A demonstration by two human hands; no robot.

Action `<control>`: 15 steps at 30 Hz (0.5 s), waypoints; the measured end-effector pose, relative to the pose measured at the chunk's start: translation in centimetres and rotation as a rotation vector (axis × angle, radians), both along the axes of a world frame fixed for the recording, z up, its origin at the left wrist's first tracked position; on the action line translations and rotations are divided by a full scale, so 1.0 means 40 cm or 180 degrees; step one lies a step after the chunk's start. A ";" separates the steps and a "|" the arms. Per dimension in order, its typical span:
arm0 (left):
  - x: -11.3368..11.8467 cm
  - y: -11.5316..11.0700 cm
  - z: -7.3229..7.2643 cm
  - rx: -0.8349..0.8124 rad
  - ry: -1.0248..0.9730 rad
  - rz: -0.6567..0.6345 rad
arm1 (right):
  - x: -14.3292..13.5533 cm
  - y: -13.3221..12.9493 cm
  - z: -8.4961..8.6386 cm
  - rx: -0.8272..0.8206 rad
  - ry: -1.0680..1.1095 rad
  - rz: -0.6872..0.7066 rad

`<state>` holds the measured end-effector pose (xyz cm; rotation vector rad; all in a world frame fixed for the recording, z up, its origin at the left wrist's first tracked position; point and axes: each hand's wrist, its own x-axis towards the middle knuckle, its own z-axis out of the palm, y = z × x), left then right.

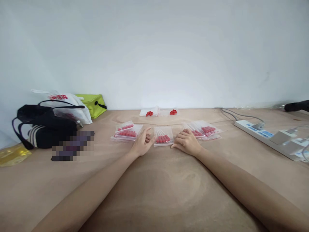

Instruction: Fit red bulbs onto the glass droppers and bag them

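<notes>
A clear bag with several red-tipped swabs [163, 138] lies flat on the table between my two hands. My left hand [144, 141] rests at its left side, fingers loosely curled, nearest the left pile of similar bags [127, 132]. On the other side my right hand [186, 141] lies palm down with bent fingers, beside the right pile of bags [206, 130]. Whether either hand has anything under its fingers is hidden. Farther back, near the wall, are two small groups of red pieces, one at left [149, 113] and one at right [173, 112], on clear bags.
At the left are a black bag [51, 125], a white plastic bag [72, 109], a green box-shaped bag [94, 104], a blurred dark object [72, 146] and a yellow packet [14, 155]. A white power strip [256, 130] with plugs and cables lies at the right.
</notes>
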<state>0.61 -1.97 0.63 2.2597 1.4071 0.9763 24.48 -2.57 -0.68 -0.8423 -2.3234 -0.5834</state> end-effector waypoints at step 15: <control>0.115 0.062 0.026 -0.1237 -0.0105 0.0752 | 0.132 -0.009 -0.049 -0.1205 0.0693 -0.1263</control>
